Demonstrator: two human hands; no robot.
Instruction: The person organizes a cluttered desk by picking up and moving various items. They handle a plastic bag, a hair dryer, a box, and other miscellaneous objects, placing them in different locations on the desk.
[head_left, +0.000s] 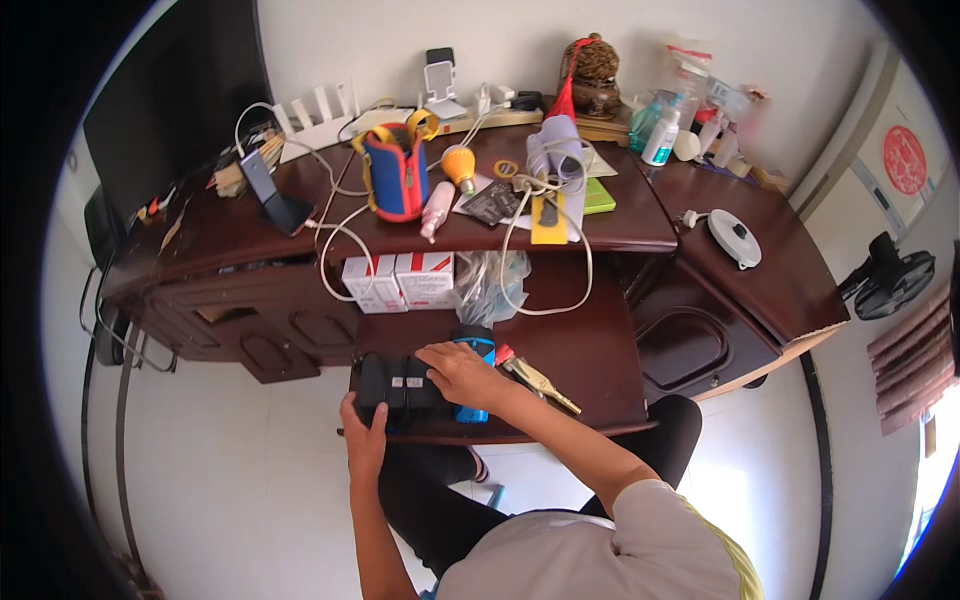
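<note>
A black case or box (394, 379) with a small label lies on the pull-out shelf (570, 330) of a dark wooden desk. My left hand (366, 424) is at its near left corner, thumb and fingers spread around the edge. My right hand (457, 373) rests over its right end, fingers pointing left; how firmly it holds is not plain. Partly under that hand, a blue and black bottle-like object (472, 412) lies beside the case. To the right are a red-capped item (505, 352) and a brass-coloured metal tool (551, 386).
White and red boxes (424, 281) and clear plastic bags (491, 285) stand at the shelf's back. A white cable (559, 311) hangs over it. Above are a blue and red pouch (395, 184), an orange bulb (459, 166) and a phone (260, 176).
</note>
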